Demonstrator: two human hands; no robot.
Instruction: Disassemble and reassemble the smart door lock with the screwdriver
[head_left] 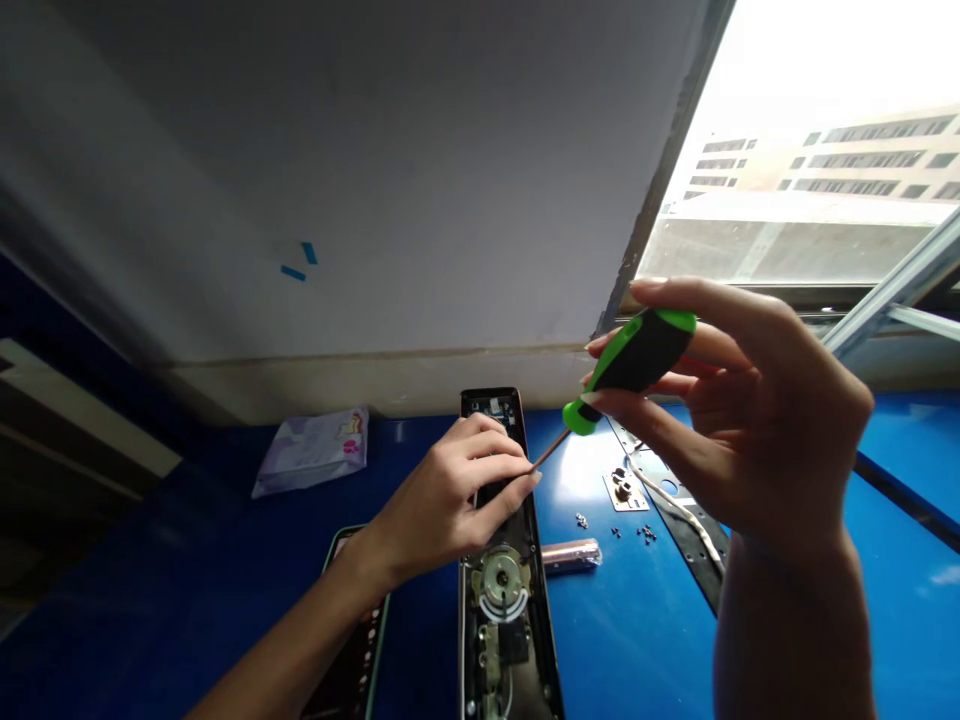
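Note:
My right hand (739, 410) is raised on the right and holds a green and black screwdriver (637, 355) by its handle. The screwdriver slants down to the left. Its shaft ends at the thumb and index finger of my left hand (465, 490), which are pinched around the tip; whether a screw is there is hidden. That hand rests over a long, narrow, open lock housing (514, 610) standing lengthwise on the blue table. Inside the housing show a round metal mechanism (502, 578) and, at the far end, a circuit board (495, 408).
Right of the housing lie a shiny cylinder (571, 556), small silver screws (582, 520), dark screws (646, 535), a square metal plate (625, 490) and a black panel with a white cable (679, 505). On the left are a phone (360, 640) and a lilac packet (311, 450).

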